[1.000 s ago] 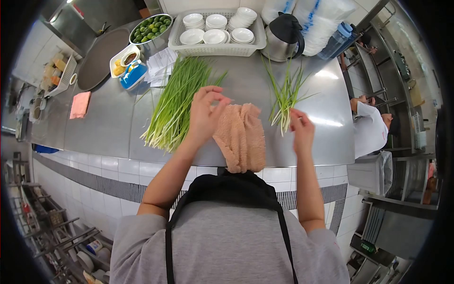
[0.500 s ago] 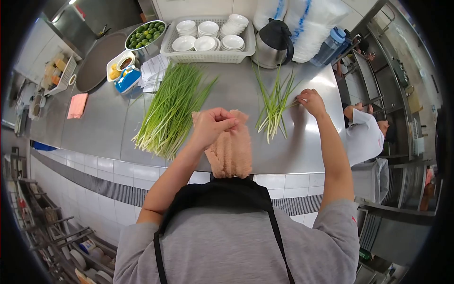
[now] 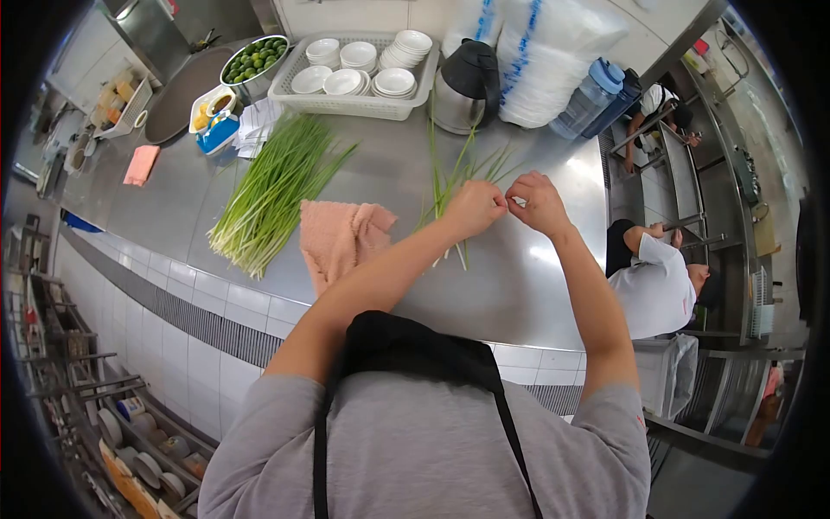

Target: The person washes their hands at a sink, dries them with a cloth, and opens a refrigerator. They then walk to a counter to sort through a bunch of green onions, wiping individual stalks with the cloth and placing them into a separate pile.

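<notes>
My left hand is closed in a pinch above the right side of a small pile of thin spring onions. Facing it at close range, my right hand also pinches thumb against fingers. Whatever is between the fingertips is too small to make out. A large bunch of spring onions, white ends toward me, lies on the left. Between the two piles a crumpled peach-coloured cloth rests near the counter's front edge, partly behind my left forearm.
Along the back of the steel counter stand a basket of white bowls, a thermos jug, plastic bags and a blue bottle. A bowl of limes is back left. Other people are at the right.
My left hand has moved right, off the cloth to the small pile. My right hand has come inward to meet it. The view has shifted rightward.
</notes>
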### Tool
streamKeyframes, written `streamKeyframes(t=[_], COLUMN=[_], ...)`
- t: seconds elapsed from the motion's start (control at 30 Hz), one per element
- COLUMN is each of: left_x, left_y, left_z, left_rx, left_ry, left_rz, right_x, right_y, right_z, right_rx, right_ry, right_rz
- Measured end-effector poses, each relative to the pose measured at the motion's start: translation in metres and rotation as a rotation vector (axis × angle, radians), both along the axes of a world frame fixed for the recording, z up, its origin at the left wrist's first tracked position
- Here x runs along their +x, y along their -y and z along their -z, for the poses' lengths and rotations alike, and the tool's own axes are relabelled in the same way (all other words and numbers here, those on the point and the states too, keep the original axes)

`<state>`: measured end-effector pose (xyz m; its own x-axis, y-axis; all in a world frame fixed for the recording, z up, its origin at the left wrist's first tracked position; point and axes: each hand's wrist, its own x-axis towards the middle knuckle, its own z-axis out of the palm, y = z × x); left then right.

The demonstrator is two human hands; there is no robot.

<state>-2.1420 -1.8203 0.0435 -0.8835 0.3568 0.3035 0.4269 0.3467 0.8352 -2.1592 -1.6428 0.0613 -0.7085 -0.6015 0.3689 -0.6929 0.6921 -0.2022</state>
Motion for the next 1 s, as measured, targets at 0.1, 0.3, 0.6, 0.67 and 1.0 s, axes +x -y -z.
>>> streamKeyframes(t=[0.1,0.3,0.6,0.67,1.0], left_x=[0.001,0.005,0.003,0.002,0.038], left_y=[-0.020,-0.030,-0.039,-0.041,-0.050], left_z=[0.010,0.023,0.027,0.029,0.013], left_rx=[-0.116,-0.061,-0.072,-0.096,-0.260], left_ry=[0.133,-0.270,-0.005,-0.023,-0.270], left_rz=[0.003,-0.182,-0.092,-0.102,0.041], right_x=[0.004,0.004,-0.001,-0.004,-0.096], right_y=[-0.007,-0.018,-0.026,-0.028,-0.053], right_z=[0.004,0.012,0.035,0.042,0.045], right_rx=[-0.141,-0.343,-0.546,-0.617,-0.411], right_ry=[0.069,0.146,0.349,0.389,0.221], right_rz=[0.010,-0.017,0.095,0.154,0.326])
